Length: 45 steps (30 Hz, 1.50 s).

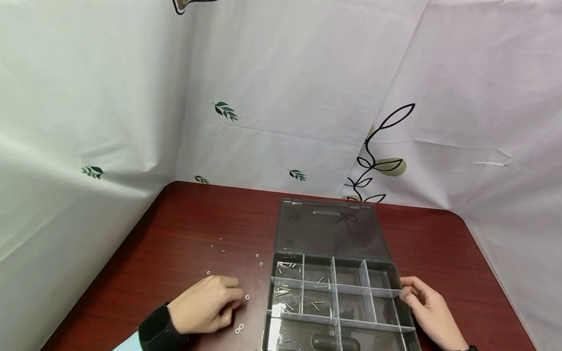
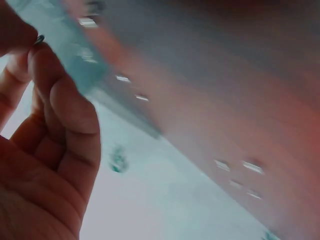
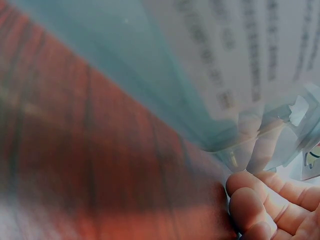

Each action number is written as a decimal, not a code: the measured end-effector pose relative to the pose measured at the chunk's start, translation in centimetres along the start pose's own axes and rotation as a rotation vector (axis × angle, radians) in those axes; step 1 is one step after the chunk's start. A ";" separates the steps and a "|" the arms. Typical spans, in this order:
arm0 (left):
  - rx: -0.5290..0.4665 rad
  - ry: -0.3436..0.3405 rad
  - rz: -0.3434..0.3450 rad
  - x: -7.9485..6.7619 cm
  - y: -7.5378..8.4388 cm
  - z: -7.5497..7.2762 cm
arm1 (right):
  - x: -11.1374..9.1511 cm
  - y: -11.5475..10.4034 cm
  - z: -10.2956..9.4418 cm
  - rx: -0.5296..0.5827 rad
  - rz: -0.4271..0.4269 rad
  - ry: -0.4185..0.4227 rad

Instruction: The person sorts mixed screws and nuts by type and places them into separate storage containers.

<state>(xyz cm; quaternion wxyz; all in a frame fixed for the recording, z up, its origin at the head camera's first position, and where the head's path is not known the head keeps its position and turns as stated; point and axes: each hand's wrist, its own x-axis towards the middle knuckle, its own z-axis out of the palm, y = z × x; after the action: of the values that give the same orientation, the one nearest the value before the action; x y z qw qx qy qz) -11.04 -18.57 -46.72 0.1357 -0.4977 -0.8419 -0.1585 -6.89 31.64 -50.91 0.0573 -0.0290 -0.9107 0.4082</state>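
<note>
Above the table, left of the box, my left hand (image 1: 208, 304) pinches a tiny metal piece (image 2: 39, 39) between thumb and forefinger; in the left wrist view it looks like a small ring seen nearly edge-on. A grey, see-through compartment box (image 1: 340, 288) lies with its lid folded back. Short metal screws or pins (image 1: 283, 291) are scattered in several left-hand compartments. At the box's right wall rests my right hand (image 1: 432, 312), its bent fingers touching the outside. The right wrist view shows those fingertips against the clear side.
Several small metal rings (image 1: 248, 297) lie loose around the left hand on the dark red table (image 1: 175, 234). Tinier bits (image 1: 223, 251) lie farther back. The see-through lid (image 1: 329, 229) lies behind the box, and white patterned cloth (image 1: 281, 97) hangs around the table.
</note>
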 end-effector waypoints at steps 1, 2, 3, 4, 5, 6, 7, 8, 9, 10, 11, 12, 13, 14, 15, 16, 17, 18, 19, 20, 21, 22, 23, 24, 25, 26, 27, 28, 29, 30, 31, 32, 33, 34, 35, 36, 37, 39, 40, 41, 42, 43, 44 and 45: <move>-0.020 0.011 0.028 0.6 0.3 -0.1 | 0.0 0.0 0.0 0.002 -0.001 0.000; -0.035 0.020 0.052 1.1 0.5 -0.2 | 0.0 0.0 0.0 0.002 -0.002 0.001; -0.050 0.028 0.075 1.6 0.8 -0.3 | 0.0 0.1 0.0 0.003 0.001 0.002; -0.063 0.035 0.095 2.2 1.1 -0.4 | 0.0 0.1 0.1 0.006 0.005 0.001; -0.072 0.042 0.118 2.6 1.4 -0.5 | 0.0 0.1 0.1 0.009 0.007 -0.001; -0.078 0.046 0.138 3.0 1.7 -0.6 | 0.0 0.1 0.2 0.011 0.010 -0.002; -0.082 0.049 0.154 3.4 1.9 -0.6 | 0.0 0.1 0.2 0.012 0.012 -0.003; -0.085 0.046 0.164 3.8 2.2 -0.6 | 0.0 0.1 0.3 0.013 0.013 -0.004; -0.083 0.044 0.175 4.1 2.4 -0.6 | 0.0 0.1 0.3 0.013 0.014 -0.004; -0.082 0.040 0.186 4.4 2.6 -0.6 | 0.0 0.1 0.3 0.013 0.013 -0.003; -0.082 0.036 0.196 4.7 2.8 -0.5 | 0.0 0.1 0.3 0.012 0.011 -0.001; -0.080 0.033 0.206 4.9 3.0 -0.4 | 0.0 0.1 0.3 0.011 0.009 0.000; -0.077 0.031 0.216 5.2 3.2 -0.3 | 0.0 0.1 0.3 0.011 0.009 0.002; -0.075 0.029 0.227 5.4 3.4 -0.2 | 0.0 0.1 0.4 0.010 0.009 0.003; -0.075 0.030 0.238 5.5 3.7 -0.2 | 0.0 0.1 0.4 0.008 0.009 0.005; -0.072 0.029 0.249 5.7 3.9 -0.1 | 0.0 0.1 0.4 0.008 0.010 0.005; -0.066 0.028 0.260 5.8 4.1 0.0 | 0.0 0.0 0.4 0.007 0.010 0.006; -0.059 0.025 0.271 6.0 4.2 0.1 | 0.0 0.0 0.4 0.006 0.009 0.007; -0.055 0.021 0.281 6.1 4.4 0.2 | 0.0 0.0 0.4 0.005 0.006 0.008; -0.051 0.015 0.290 6.2 4.5 0.3 | 0.0 0.0 0.4 0.005 0.003 0.010; -0.048 0.008 0.300 6.2 4.7 0.4 | -0.1 0.0 0.4 0.005 -0.001 0.011; -0.049 -0.003 0.306 6.3 4.8 0.5 | -0.1 0.0 0.4 0.005 -0.004 0.012; -0.059 -0.016 0.303 6.3 4.9 0.6 | -0.1 0.0 0.4 0.005 -0.006 0.013; -0.068 -0.029 0.299 6.3 5.0 0.6 | -0.1 0.0 0.4 0.008 -0.008 0.013; -0.088 -0.046 0.291 6.3 5.1 0.6 | -0.1 0.0 0.4 0.009 -0.008 0.013; -0.101 -0.060 0.282 6.2 5.1 0.6 | -0.1 0.0 0.4 0.010 -0.007 0.011; -0.115 -0.075 0.268 6.1 5.1 0.6 | -0.1 0.0 0.4 0.011 -0.006 0.009; -0.125 -0.085 0.252 6.0 5.1 0.5 | -0.1 0.0 0.4 0.011 -0.004 0.008; -0.130 -0.090 0.241 5.8 5.1 0.5 | -0.1 0.0 0.4 0.010 -0.003 0.007; -0.130 -0.093 0.230 5.6 5.0 0.4 | -0.1 0.0 0.4 0.010 -0.001 0.006; -0.142 -0.096 0.205 5.4 4.9 0.3 | -0.1 0.0 0.4 0.007 0.000 0.006; -0.145 -0.098 0.178 5.2 4.8 0.2 | -0.1 0.1 0.4 0.006 -0.001 0.007; -0.148 -0.093 0.158 4.9 4.6 0.2 | -0.1 0.1 0.3 0.004 -0.001 0.009; -0.148 -0.084 0.142 4.5 4.4 0.1 | 0.0 0.2 0.3 0.001 -0.002 0.009; -0.147 -0.077 0.125 4.2 4.2 0.1 | 0.0 0.2 0.3 0.000 -0.002 0.009; -0.149 -0.072 0.103 3.9 4.1 0.1 | 0.0 0.2 0.3 0.001 -0.002 0.008; -0.143 -0.063 0.087 3.6 3.9 0.1 | 0.0 0.2 0.2 0.001 -0.003 0.008; -0.114 -0.036 0.085 2.9 3.5 0.2 | 0.0 0.2 0.2 0.002 -0.006 0.009; -0.099 -0.027 0.077 2.6 3.4 0.2 | 0.0 0.2 0.1 0.002 -0.007 0.010; -0.085 -0.019 0.070 2.4 3.3 0.2 | 0.0 0.1 0.1 0.006 -0.009 0.012; -0.071 -0.012 0.064 2.1 3.3 0.3 | -0.1 0.1 0.1 0.008 -0.013 0.015; -0.056 -0.005 0.061 1.8 3.2 0.4 | -0.1 0.0 0.0 0.008 -0.015 0.019; -0.053 -0.005 0.051 1.6 3.2 0.6 | -0.1 0.0 0.0 0.009 -0.016 0.021; -0.049 -0.008 0.043 1.3 3.2 0.8 | -0.1 -0.1 0.0 0.011 -0.016 0.022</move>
<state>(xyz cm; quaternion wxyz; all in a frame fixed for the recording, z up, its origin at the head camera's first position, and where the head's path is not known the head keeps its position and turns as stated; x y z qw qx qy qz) -8.85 -15.74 -46.48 0.1237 -0.5193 -0.8275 -0.1740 -6.79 31.57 -50.90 0.0710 -0.0259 -0.9080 0.4122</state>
